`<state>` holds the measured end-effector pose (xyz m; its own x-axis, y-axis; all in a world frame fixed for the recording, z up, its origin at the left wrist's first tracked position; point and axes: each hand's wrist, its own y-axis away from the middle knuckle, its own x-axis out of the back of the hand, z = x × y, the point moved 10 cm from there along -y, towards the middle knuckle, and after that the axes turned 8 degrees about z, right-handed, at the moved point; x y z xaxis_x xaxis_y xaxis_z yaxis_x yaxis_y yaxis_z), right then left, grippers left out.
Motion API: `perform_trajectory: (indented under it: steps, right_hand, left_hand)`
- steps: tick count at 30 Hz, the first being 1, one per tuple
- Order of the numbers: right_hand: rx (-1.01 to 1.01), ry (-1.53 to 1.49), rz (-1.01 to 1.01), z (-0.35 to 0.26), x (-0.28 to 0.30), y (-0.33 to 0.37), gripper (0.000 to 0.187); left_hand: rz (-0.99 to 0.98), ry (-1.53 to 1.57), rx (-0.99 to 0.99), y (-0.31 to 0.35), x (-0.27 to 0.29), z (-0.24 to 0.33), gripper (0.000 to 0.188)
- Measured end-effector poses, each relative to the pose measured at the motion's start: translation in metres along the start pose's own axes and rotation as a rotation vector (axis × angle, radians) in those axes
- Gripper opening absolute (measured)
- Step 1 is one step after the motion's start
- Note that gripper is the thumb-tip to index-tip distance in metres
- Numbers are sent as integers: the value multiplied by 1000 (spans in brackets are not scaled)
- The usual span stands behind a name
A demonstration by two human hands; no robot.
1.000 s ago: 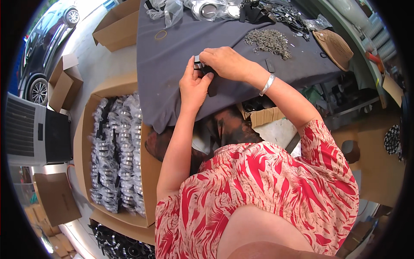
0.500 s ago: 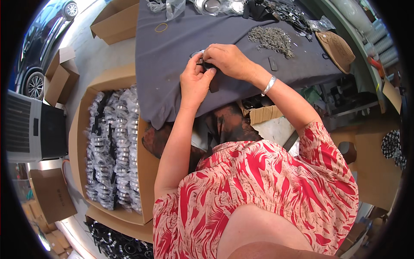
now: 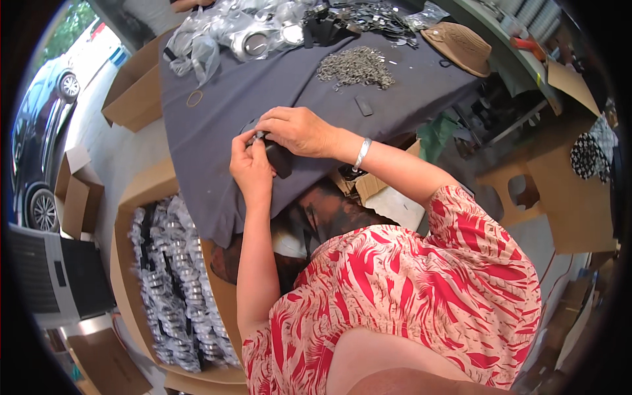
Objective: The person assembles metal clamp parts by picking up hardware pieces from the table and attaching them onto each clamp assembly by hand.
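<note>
Left hand (image 3: 250, 169) and right hand (image 3: 299, 131) pinch a black piece (image 3: 279, 160). Slack fingertips might drop it onto the cloth (image 3: 209, 146) beneath them.

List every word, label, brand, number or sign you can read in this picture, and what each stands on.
No text is readable.
Clear plastic bags on the grey tablecloth: any print too small.
Brown cardboard box at lower left: any marking too blurred.
Black strap-like piece at the left hand: no lettering shows.
</note>
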<state>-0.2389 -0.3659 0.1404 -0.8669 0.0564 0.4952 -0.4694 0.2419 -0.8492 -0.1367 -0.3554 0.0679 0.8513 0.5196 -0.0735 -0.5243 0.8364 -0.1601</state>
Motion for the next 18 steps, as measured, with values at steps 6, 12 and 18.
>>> perform_trajectory:
  steps: [6,12,18]
  right_hand:
    - [-355,274,106,72,67,21,11]
    - [-590,423,-177,145,77,59,21]
    - [-482,361,-307,140,67,61,11]
  left_hand:
    - [32,28,17,-2,6,-8,10]
    - [50,-30,-8,-3,9,-4,11]
    - [50,-46,-14,-1,7,1,11]
